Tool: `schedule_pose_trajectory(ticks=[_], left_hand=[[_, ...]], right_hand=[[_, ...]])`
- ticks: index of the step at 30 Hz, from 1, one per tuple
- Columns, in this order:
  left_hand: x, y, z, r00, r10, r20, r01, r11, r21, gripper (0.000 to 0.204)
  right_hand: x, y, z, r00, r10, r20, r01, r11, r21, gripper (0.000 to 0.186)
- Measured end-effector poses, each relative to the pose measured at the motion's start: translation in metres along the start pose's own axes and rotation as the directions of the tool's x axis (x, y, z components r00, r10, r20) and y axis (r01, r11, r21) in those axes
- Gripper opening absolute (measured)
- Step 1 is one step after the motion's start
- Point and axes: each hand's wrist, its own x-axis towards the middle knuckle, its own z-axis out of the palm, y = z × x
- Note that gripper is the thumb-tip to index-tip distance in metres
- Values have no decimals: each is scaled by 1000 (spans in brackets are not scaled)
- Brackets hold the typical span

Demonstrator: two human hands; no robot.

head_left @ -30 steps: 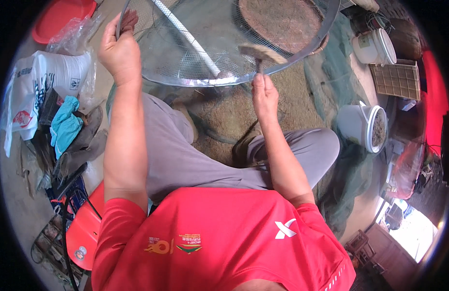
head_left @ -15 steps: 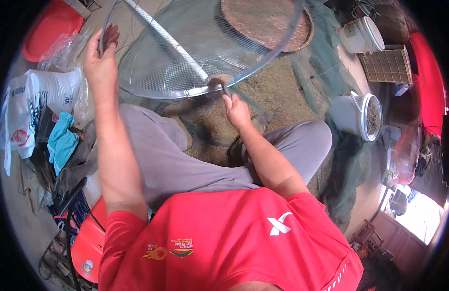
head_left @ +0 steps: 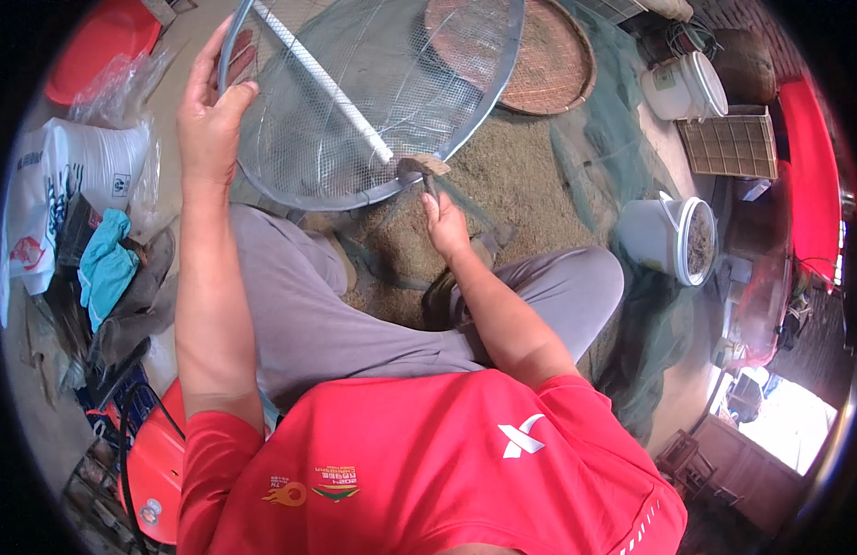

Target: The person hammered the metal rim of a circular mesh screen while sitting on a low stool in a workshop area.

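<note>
A large round wire-mesh sieve (head_left: 354, 102) with a metal rim and a white bar across it is held tilted in front of me. My left hand (head_left: 211, 111) grips its rim at the upper left. My right hand (head_left: 444, 222) holds a small hammer-like tool (head_left: 425, 169) with its head against the sieve's lower rim. Beneath the sieve lies a spread of brownish grain (head_left: 502, 185) on green netting, between my bent legs in grey trousers.
A woven round tray (head_left: 558, 65) lies beyond the sieve. Two white buckets (head_left: 669, 236) (head_left: 687, 88) stand at the right beside a wire crate (head_left: 733, 143). White sacks (head_left: 67, 176), a teal cloth (head_left: 104, 264) and red plastic items (head_left: 100, 42) sit at my left.
The sieve has swung lower and closer, turning in my left hand. My right hand dropped from the rim, then came back up with the tool at the lower edge.
</note>
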Motion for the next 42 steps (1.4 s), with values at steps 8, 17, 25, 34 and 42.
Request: schedule_pose_trajectory(ticks=[8,17,25,34,42], left_hand=[[-25,-15,15,988,-150,-39,154,928,339,70],[-12,-19,35,954,-187,-233,221,967,129,60],[-5,-6,46,952,193,-239,-149,971,189,53],[-10,-1,33,943,255,-214,-237,966,106,64],[-11,-6,27,935,318,-160,-281,935,217,65]], right_hand=[[6,23,15,998,-37,-53,45,987,153,35],[11,14,7,1000,-7,11,3,949,315,36],[3,1,-23,996,15,-84,11,956,294,42],[-11,-44,-38,929,-289,-231,304,952,31,29],[14,-42,-36,992,-85,-97,103,974,202,37]])
